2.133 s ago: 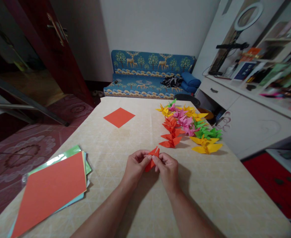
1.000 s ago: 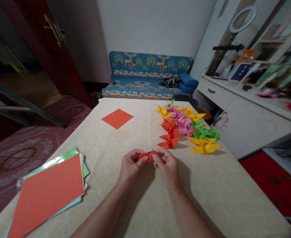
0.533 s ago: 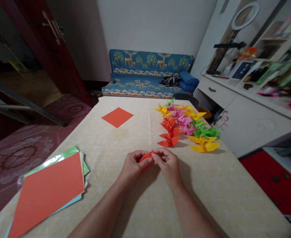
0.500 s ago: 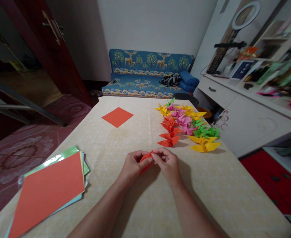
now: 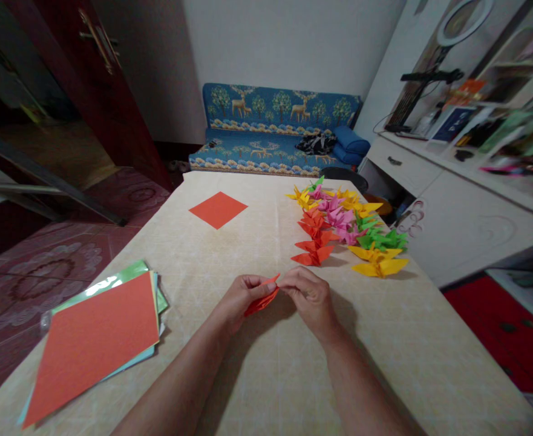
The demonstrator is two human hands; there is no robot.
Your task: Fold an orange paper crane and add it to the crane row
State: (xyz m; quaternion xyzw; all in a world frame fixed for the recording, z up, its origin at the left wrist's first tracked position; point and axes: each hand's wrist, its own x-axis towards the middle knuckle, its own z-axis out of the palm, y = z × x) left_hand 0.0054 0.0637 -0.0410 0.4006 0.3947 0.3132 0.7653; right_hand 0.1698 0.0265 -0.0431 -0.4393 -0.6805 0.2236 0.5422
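A folded piece of orange-red paper (image 5: 261,305) is held just above the middle of the table. My left hand (image 5: 243,298) pinches its body between thumb and fingers. At its right end, the fingertips of my right hand (image 5: 310,297) are pinched together on a corner of the paper; the exact grip there is hard to see. Beyond my hands, to the right, sit orange-red paper cranes (image 5: 314,251), with yellow cranes (image 5: 379,261), pink cranes (image 5: 336,213) and green cranes (image 5: 377,236) grouped close by.
A square orange-red sheet (image 5: 218,210) lies flat at the table's far left. Nearer on the left is a stack of coloured paper (image 5: 98,345) with an orange-red sheet on top. Behind the table (image 5: 230,254) stands a blue patterned sofa (image 5: 257,142); a white cabinet (image 5: 466,224) is on the right.
The folded paper has turned slightly and shows more of its lower side. My right hand has shifted a little right. The whole view has moved slightly.
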